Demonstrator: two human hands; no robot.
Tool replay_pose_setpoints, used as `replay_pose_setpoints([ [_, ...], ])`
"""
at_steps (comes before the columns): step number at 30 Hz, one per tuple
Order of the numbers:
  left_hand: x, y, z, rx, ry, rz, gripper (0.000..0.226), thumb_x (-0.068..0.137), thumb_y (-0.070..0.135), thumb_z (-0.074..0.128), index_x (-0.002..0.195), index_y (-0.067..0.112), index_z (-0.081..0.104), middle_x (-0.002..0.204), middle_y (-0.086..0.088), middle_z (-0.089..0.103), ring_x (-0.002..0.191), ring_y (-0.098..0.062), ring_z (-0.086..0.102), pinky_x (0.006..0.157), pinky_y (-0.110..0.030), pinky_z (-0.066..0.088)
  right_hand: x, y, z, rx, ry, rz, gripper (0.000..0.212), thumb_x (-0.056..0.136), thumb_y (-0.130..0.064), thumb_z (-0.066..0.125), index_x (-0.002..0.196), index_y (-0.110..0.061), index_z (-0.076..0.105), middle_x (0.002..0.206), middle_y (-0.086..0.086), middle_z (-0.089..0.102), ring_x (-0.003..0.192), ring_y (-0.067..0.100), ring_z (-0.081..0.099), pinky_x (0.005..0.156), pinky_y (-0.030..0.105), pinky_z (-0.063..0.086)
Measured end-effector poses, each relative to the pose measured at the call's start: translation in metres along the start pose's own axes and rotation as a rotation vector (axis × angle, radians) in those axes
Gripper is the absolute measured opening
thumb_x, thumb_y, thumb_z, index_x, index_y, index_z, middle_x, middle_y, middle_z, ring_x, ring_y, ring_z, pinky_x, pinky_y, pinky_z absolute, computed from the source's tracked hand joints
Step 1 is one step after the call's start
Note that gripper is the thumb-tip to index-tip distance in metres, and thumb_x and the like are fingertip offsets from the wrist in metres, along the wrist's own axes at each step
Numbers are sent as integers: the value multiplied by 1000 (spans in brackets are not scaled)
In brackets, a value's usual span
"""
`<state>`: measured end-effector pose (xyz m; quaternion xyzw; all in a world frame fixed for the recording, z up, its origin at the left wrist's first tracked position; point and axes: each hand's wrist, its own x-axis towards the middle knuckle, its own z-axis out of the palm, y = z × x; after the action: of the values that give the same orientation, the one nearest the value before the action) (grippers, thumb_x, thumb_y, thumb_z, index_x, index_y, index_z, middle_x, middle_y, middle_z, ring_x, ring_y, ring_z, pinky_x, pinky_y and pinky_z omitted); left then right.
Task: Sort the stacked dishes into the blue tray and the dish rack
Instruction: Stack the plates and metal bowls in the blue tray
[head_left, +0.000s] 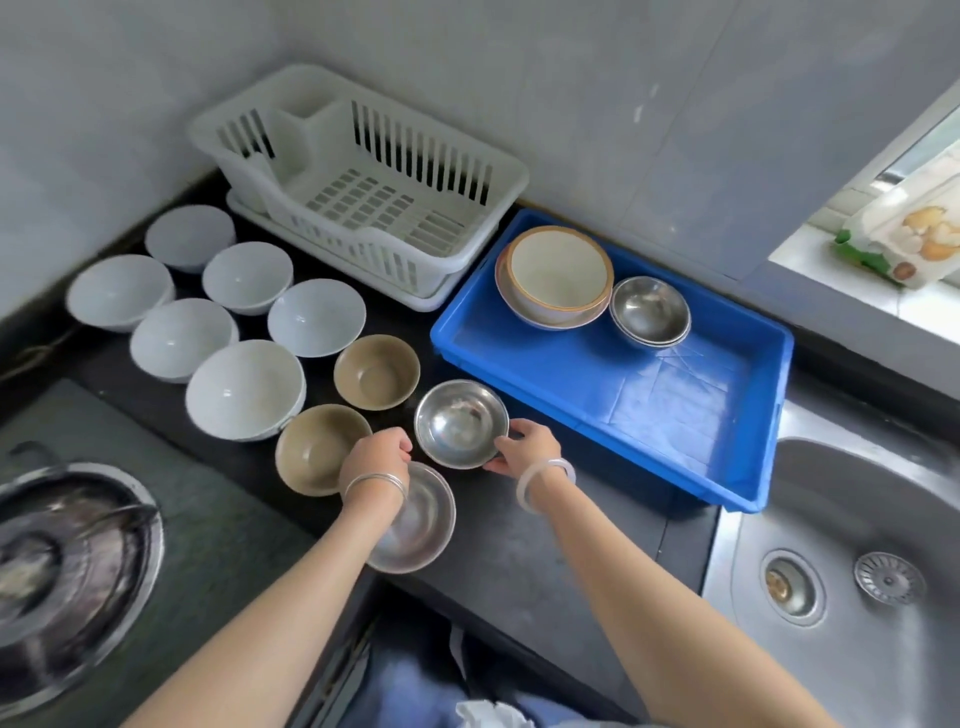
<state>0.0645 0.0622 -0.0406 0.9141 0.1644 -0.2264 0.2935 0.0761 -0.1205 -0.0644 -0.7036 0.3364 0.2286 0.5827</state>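
Nearest the camera, two bare forearms reach over the dark bench toward a steel bowl. Right hand pinches that bowl's near right rim, fingers closed on it; a pale bangle circles the wrist. Left hand, wearing silver bangles, curls beside the bowl's left rim; whether its grip touches the bowl cannot be told. A second steel bowl lies just near of it, partly under the left wrist. Two brown bowls stand left of the held bowl, and six white bowls spread farther left. At far centre sits the empty white dish rack. To the right, the blue tray holds nested cream bowls and stacked steel bowls in its far corner. A sink lies at right, a stove burner at near left.
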Motion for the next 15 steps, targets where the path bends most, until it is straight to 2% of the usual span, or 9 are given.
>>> replay_pose_setpoints([
  [4,2,1,-3,36,-60,59,26,87,0,46,101,11,65,100,-7,69,95,-25,62,88,-35,50,-4,17,-22,21,45,-3,34,87,-5,56,120,-14,58,85,4,70,65,13,72,62,23,59],
  [8,2,6,-12,-38,-43,119,19,86,2,53,95,12,67,87,-1,68,87,-18,61,77,-27,44,-5,30,-38,46,71,12,37,87,-5,57,123,-14,57,85,4,70,66,13,72,69,28,60],
  [13,3,31,-21,-126,5,196,14,83,6,59,87,17,67,73,8,63,80,-16,60,75,-28,45,-7,35,-42,91,40,14,36,87,-7,58,123,-14,56,94,8,70,73,16,72,65,26,60],
  [15,5,42,-17,-148,17,197,14,84,6,60,89,17,66,75,7,63,81,-17,61,76,-30,47,-8,36,-44,111,16,22,35,87,-8,58,122,-14,56,99,9,70,75,18,72,67,27,60],
])
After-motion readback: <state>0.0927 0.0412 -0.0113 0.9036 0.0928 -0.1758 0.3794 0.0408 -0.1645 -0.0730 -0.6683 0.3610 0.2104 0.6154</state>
